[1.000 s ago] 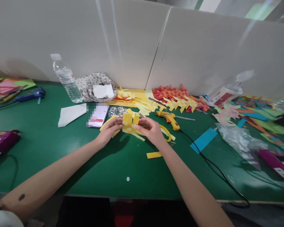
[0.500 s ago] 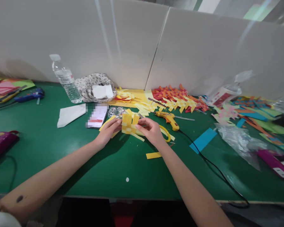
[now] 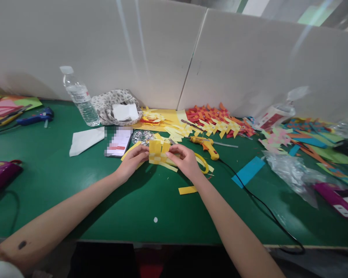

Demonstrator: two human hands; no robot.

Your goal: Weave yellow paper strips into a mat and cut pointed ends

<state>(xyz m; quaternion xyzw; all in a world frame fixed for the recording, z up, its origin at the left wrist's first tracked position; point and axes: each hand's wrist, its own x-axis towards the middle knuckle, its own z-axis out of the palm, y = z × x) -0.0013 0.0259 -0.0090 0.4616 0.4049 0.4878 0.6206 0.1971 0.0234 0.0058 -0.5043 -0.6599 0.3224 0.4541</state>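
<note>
Both my hands hold a woven piece of yellow paper strips [image 3: 157,153] just above the green table [image 3: 150,200]. My left hand [image 3: 132,160] pinches its left side with closed fingers. My right hand [image 3: 185,160] pinches the right side, fingers curled round the strips. Loose strip ends stick out above and below the woven square. A yellow-handled pair of scissors [image 3: 203,163] lies just behind my right hand. A single yellow strip [image 3: 188,190] lies on the table near my right wrist.
A phone [image 3: 118,142], a white paper [image 3: 85,139], a water bottle [image 3: 79,97] and a patterned pouch [image 3: 116,106] lie left of centre. A yellow glue gun [image 3: 207,146] with black cord [image 3: 266,210], finished paper pieces [image 3: 217,121], a blue strip [image 3: 248,171] and plastic bag [image 3: 292,175] lie right.
My hands stay in place on the woven strips; only the fingers shift slightly. The view has drifted a little.
</note>
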